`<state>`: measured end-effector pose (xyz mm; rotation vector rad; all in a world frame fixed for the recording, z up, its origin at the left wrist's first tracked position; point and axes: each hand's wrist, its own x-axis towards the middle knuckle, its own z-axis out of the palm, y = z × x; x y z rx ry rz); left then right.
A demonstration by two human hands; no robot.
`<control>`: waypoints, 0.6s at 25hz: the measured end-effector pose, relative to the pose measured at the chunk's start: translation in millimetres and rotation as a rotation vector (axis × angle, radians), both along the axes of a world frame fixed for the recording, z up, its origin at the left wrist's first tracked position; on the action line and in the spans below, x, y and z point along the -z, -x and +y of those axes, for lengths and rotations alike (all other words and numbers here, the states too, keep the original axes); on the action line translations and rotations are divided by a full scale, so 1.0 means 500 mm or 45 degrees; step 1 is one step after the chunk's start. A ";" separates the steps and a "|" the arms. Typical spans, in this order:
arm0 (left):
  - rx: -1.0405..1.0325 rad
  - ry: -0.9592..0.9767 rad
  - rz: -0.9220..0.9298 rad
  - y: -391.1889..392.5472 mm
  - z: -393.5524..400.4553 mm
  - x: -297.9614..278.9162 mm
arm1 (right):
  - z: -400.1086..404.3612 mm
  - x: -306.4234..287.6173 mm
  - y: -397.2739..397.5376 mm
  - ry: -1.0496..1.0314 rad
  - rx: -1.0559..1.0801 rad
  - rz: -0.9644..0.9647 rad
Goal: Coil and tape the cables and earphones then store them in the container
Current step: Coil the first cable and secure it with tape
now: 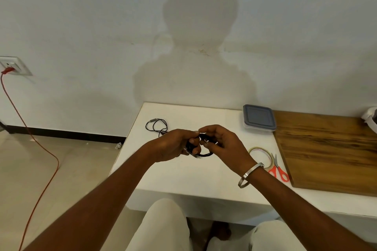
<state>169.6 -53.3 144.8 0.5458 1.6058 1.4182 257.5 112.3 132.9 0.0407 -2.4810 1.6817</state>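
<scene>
Both hands meet above the middle of the white table point(183, 177). My left hand point(175, 144) grips one side of a coiled black cable point(205, 155), and my right hand point(220, 144) pinches the coil's other side with curled fingers. Most of the coil is hidden between the fingers. A second thin black cable or earphone point(157, 126) lies loosely looped on the table at the far left. A clear container with a grey lid point(259, 118) stands shut at the back. A roll of clear tape point(261, 156) lies right of my right wrist.
Red-handled scissors point(278, 170) lie beside the tape. A wooden board point(330, 149) covers the table's right part. A red cord point(30, 134) runs from a wall socket point(12, 65) down across the floor at left. My knees sit under the table's front edge.
</scene>
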 end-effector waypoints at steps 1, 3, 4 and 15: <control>0.000 -0.004 -0.013 0.000 0.001 0.003 | 0.000 0.003 0.000 0.055 0.014 -0.011; -0.011 0.000 -0.028 -0.001 0.003 0.011 | -0.002 0.008 0.002 0.152 0.056 -0.006; -0.010 0.006 -0.028 0.000 0.005 0.017 | -0.003 0.010 0.002 0.180 0.085 0.003; -0.018 0.169 0.367 0.016 0.026 0.059 | 0.014 0.046 0.036 0.254 0.295 -0.176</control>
